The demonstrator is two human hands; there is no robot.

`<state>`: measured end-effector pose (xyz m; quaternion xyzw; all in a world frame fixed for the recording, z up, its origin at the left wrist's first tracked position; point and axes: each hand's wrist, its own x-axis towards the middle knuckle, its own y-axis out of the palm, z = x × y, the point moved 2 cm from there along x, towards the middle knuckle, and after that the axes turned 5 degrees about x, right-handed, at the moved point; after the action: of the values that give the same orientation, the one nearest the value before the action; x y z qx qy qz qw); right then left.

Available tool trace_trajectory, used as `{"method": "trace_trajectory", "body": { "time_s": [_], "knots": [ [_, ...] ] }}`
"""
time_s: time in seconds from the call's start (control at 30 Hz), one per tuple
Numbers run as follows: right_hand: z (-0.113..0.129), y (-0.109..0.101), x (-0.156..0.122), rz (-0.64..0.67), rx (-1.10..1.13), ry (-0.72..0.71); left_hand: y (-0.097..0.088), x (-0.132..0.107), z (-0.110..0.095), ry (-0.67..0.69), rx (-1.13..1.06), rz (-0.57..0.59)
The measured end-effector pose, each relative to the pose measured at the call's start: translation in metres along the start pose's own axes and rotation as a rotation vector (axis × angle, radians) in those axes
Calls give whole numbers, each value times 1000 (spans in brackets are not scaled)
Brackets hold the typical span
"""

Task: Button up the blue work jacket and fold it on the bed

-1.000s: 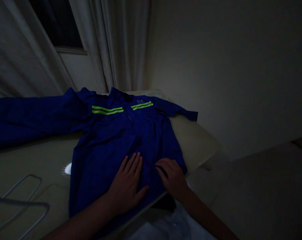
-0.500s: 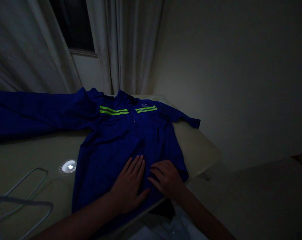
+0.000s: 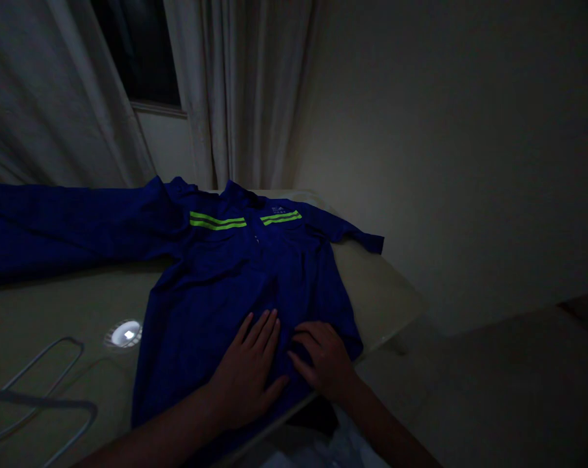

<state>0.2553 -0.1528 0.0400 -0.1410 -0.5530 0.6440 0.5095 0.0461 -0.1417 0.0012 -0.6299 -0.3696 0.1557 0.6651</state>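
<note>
A dark blue shirt with neon green chest stripes lies spread face up on a pale table, its long left sleeve stretched off to the far left. My left hand rests flat on the lower front of the shirt, fingers together and stretched out. Beside it, my right hand presses on the same hem area with its fingers bent down onto the cloth. The room is dim, and I cannot make out whether those bent fingers pinch any fabric.
A grey wire hanger lies on the table at the lower left. A small round bright spot sits just left of the shirt. Pale curtains and a dark window stand behind; a bare wall is to the right.
My right hand has slid left towards my left hand on the hem. The view shifted slightly; the shirt has not moved.
</note>
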Motion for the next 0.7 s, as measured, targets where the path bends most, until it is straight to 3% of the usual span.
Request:
{"method": "trace_trajectory", "body": {
  "time_s": [0.23,0.37,0.5,0.63,0.7],
  "knots": [
    [-5,-2,8,-64,-143,-247,-1,-1,-2,-8,18,38],
    [-3,-12,-2,38,-130,-420,-1,-2,-2,2,29,64],
    [0,-15,-11,81,-118,-450,-4,-1,-1,31,51,77],
    [-5,-16,-3,148,-62,-511,-4,2,1,23,115,34],
    [-13,-22,9,129,-15,-404,0,-1,-2,28,163,4]
  ]
}}
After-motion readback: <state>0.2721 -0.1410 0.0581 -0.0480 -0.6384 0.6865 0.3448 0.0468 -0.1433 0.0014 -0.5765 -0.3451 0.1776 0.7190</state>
